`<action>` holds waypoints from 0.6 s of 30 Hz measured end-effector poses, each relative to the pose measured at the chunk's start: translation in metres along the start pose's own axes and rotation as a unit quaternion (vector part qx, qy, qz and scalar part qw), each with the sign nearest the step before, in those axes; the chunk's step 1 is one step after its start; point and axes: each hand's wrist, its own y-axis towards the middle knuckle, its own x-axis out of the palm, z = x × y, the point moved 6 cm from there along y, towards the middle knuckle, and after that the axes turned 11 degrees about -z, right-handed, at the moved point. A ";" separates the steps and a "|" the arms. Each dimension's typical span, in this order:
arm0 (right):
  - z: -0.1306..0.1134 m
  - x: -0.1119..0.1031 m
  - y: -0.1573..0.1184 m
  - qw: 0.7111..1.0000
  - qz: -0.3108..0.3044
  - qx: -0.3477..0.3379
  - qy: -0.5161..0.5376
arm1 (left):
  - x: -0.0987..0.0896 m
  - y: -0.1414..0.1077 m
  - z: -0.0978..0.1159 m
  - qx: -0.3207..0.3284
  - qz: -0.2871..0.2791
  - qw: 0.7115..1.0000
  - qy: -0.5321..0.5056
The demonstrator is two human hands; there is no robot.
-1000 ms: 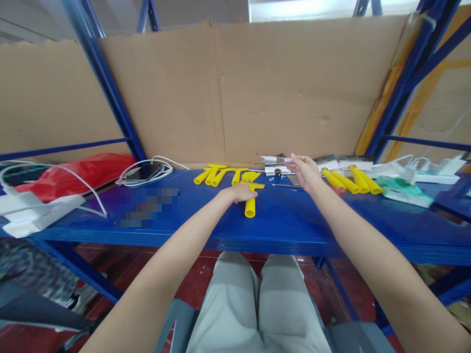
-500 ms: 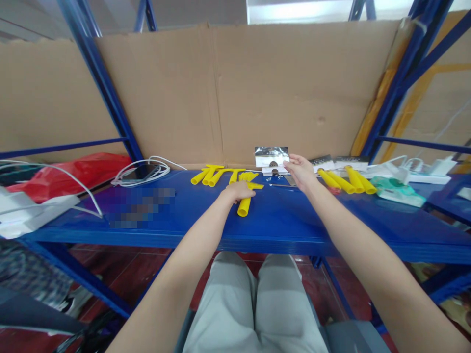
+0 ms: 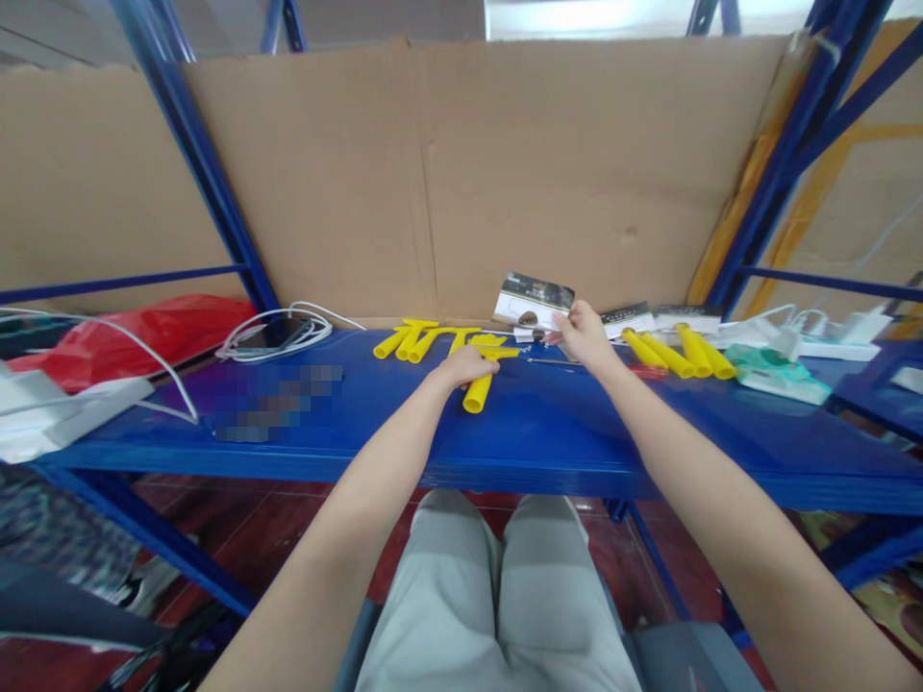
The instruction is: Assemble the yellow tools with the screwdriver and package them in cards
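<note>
Card (image 3: 532, 296) is tilting, its black-and-white face no longer edge-on but showing plainly; the right hand (image 3: 584, 333) is pinching its lower right corner above the blue table (image 3: 555, 423); the left hand (image 3: 463, 365) is curling closed around a yellow T-shaped tool (image 3: 477, 395) nearby, leaving neither free.
</note>
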 end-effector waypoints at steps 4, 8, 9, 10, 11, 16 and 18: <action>-0.003 0.010 -0.003 0.999 -0.029 0.013 -0.001 | -0.007 0.004 -0.005 0.019 0.072 0.987 -0.146; -0.004 0.014 -0.003 0.999 -0.044 0.005 0.007 | -0.011 0.008 -0.010 0.044 0.103 0.938 -0.329; -0.004 0.014 -0.003 0.999 -0.047 0.001 0.001 | -0.014 0.007 -0.011 0.044 0.123 0.925 -0.358; -0.004 0.013 -0.002 0.999 -0.048 -0.004 -0.006 | -0.017 0.007 -0.014 0.039 0.147 0.914 -0.377; -0.003 0.013 -0.002 0.999 -0.049 -0.010 -0.014 | -0.020 0.006 -0.017 0.026 0.170 0.905 -0.388; 0.001 0.018 -0.003 0.996 -0.078 -0.008 -0.040 | -0.028 0.006 -0.029 -0.020 0.225 0.877 -0.423; 0.001 0.025 -0.006 0.993 -0.111 -0.001 -0.036 | -0.028 0.009 -0.032 -0.021 0.222 0.873 -0.433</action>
